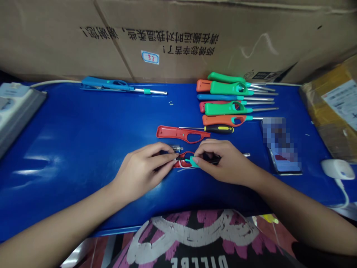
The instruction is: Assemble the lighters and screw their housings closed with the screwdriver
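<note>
Both my hands meet over an opened red lighter body (184,160) lying on the blue table (83,137). My left hand (142,169) pinches its left end, where small wires and a clear part show. My right hand (224,162) pinches a teal trigger piece (193,161) at the body's middle and covers its right half; a metal tip (246,155) sticks out past that hand. Just behind lies a separate red lighter half-shell (181,134) and a black and yellow screwdriver (219,129).
A pile of several green, orange, red and blue long-nosed lighters (228,98) lies at the back right. One blue lighter (117,85) lies back left. A phone (281,147), a white device (336,168), a grey box (16,108) and cardboard boxes (178,37) ring the table.
</note>
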Demonstrator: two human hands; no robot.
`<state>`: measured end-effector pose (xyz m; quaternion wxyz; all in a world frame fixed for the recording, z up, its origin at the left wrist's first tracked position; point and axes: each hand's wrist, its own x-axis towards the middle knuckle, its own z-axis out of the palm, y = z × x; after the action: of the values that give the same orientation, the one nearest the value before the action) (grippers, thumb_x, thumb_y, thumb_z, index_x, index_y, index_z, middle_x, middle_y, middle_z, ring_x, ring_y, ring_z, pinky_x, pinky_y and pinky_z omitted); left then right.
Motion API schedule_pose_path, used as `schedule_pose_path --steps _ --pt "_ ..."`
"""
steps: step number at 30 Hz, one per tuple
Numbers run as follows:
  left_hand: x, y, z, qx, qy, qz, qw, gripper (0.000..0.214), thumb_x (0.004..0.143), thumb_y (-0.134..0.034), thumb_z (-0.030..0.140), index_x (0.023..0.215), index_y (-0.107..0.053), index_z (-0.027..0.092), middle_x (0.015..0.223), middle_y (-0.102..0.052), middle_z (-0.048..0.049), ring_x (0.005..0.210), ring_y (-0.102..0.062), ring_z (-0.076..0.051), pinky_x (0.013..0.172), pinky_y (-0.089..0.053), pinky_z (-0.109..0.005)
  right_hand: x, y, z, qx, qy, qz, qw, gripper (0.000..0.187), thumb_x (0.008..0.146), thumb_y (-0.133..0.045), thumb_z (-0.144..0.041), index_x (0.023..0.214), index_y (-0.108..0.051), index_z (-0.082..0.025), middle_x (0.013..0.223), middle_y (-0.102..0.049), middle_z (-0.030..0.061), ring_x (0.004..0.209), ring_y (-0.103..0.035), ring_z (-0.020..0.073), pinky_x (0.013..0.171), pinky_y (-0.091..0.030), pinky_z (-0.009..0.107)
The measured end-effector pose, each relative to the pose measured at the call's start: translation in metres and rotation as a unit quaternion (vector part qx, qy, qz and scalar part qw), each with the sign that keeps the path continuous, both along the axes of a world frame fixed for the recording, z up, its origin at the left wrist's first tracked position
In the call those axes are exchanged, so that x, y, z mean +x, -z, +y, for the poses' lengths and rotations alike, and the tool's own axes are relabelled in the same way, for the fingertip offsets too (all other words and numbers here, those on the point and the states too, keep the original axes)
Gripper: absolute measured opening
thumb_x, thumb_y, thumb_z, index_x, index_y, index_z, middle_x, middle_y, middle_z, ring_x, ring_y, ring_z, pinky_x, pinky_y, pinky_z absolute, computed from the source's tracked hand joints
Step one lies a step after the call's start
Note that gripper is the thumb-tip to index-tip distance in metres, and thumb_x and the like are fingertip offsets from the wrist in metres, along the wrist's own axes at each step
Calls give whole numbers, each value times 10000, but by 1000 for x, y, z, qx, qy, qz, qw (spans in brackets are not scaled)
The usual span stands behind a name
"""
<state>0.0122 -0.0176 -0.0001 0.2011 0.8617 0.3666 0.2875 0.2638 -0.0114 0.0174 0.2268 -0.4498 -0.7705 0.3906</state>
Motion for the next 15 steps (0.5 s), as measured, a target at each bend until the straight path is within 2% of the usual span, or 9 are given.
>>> schedule_pose_path --steps 6,15 --pt "-2 -1 0 0 8 -30 1000 164 950 -675 199 1080 -776 202 1007 -739 -46 894 -727 -154 774 -596 -264 1 -2 1 -11 -17 4 1000 105 876 -655 -188 790 -713 -173 728 -642 -5 621 -505 84 578 -405 225" --pt "-2 1 -1 9 23 -58 998 202 929 -707 159 1115 -752 224 963 -760 -22 883 -712 -147 775 -578 -288 1 -1 1 -10 -33 -2 999 122 918 -635 -203 839 -723 -174 764 -676 7 653 -517 96 613 -416 238"
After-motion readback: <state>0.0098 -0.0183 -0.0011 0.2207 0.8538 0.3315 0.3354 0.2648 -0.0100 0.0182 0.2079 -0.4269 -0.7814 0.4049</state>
